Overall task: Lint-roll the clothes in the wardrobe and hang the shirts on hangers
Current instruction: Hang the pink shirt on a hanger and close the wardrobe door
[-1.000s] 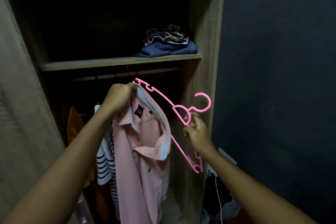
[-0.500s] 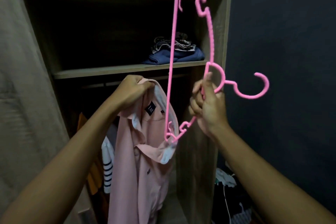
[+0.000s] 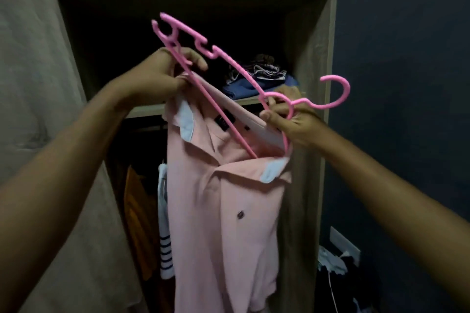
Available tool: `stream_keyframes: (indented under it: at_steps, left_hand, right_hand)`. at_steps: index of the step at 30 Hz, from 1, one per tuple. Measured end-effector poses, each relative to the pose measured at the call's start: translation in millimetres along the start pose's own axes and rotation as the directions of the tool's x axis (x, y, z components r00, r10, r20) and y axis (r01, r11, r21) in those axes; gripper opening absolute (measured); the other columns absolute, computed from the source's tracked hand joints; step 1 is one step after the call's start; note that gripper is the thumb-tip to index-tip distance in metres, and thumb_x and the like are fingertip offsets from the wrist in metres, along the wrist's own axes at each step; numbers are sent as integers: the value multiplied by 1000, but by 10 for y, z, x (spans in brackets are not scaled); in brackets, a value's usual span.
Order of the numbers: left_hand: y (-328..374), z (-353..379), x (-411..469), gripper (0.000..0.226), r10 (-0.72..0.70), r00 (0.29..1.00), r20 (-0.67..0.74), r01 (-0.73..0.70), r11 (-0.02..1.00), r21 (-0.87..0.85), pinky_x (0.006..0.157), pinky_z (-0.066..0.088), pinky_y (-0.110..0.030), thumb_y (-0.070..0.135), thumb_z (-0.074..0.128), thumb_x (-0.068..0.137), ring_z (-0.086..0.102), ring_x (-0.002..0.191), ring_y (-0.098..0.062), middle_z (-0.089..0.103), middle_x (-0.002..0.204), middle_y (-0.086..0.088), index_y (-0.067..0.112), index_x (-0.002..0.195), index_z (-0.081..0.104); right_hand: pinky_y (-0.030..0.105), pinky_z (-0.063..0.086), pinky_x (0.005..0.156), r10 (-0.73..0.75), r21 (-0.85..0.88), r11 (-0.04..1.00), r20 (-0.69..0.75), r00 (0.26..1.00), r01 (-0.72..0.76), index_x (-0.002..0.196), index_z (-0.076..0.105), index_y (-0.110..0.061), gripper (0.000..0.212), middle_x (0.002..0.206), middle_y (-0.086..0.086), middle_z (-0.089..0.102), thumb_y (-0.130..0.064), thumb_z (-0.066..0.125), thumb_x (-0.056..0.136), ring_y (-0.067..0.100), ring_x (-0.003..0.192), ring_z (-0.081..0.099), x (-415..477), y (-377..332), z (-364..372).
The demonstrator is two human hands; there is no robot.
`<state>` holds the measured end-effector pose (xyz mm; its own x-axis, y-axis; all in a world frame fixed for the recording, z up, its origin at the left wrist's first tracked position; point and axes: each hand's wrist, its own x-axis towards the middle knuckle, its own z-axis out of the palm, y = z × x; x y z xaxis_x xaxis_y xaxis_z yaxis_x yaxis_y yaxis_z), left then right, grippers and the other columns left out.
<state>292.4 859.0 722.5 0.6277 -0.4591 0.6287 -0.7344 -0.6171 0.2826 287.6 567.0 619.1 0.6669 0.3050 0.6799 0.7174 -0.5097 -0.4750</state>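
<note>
Hands hold both items in front of the open wardrobe (image 3: 312, 58). Left hand (image 3: 162, 76) grips the pink shirt (image 3: 223, 198) at the collar's left edge, fingers curled into the fabric. Right hand (image 3: 292, 122) grips the pink hanger (image 3: 346, 90) at its neck, just below the hook. The hanger is tilted, left end raised; its right end sits inside the shirt's neck opening. Folded clothes (image 3: 269, 72) lie on the far shelf (image 3: 145, 110). A striped garment (image 3: 165, 249) hangs behind the shirt, to its left.

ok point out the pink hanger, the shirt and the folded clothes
pink hanger (image 3: 346, 89), head view, on its hook
shirt (image 3: 223, 211), head view, on the front panel
folded clothes (image 3: 239, 90), head view, on the blue bottom piece
</note>
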Motion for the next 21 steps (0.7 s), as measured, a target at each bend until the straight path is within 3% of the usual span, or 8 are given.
stream_keyframes:
  at_steps: [3,5,7,9,13,17,19,21]
  left_hand:
    - [-174,-108,-61,35,-48,999,-22,50,990,129,88,53,-29,3,69,88,60,106,-13,59,117,-3,23,116,62]
    - [-264,-119,-97,34,-81,995,-49,90,976,200,77,53,-31,6,75,83,60,97,-20,56,111,-5,21,111,62]
    - [-324,-97,-142,30,-128,990,-52,136,971,198,70,56,-39,3,75,82,63,87,-28,60,99,-8,19,104,61]
    - [-379,-67,-167,28,-172,982,-72,183,963,198,73,57,-50,-1,73,81,64,81,-33,63,91,-12,18,98,61]
    - [-299,192,-185,16,-188,979,-84,194,978,75,60,46,-32,3,67,77,49,60,-16,52,68,-2,15,78,56]
    - [-160,548,-202,29,-267,956,-123,236,947,-219,46,37,-19,-10,54,79,43,50,-8,44,62,-3,17,70,48]
    - [-167,605,-212,29,-306,940,-152,251,920,-301,45,37,-19,-10,55,78,44,50,-9,45,63,-3,17,69,49]
    - [-204,614,-225,31,-342,923,-177,269,902,-336,43,36,-17,-9,56,79,44,46,-6,45,61,-2,18,67,49]
  right_hand:
    - [21,46,76,102,-156,984,129,986,-81,91,73,-31,26,94,-9,56,-49,55,90,4,90,56,-38,49,-208]
    - [32,51,84,179,-271,956,242,954,-111,91,75,-29,34,101,-2,57,-55,52,89,16,98,57,-36,76,-318]
    - [37,53,88,291,-307,933,339,895,-187,88,74,-34,33,101,-1,62,-61,56,86,20,98,61,-36,91,-389]
    - [38,57,84,362,-407,893,394,845,-192,89,74,-31,41,98,1,65,-68,58,83,21,90,65,-15,122,-426]
    - [36,54,78,418,-564,821,478,773,-96,76,70,-22,47,84,-2,66,-66,57,86,17,76,60,117,83,-361]
    - [30,53,82,234,-327,937,323,917,-124,94,76,-32,26,98,-13,70,-54,72,81,8,91,66,179,84,-318]
    - [24,54,85,161,-52,987,244,956,-153,100,76,-27,21,101,-8,75,-36,77,82,8,97,69,182,66,-304]
    - [18,55,78,129,253,953,164,978,-168,92,76,-13,11,91,0,76,-16,78,82,9,86,70,209,5,-299]
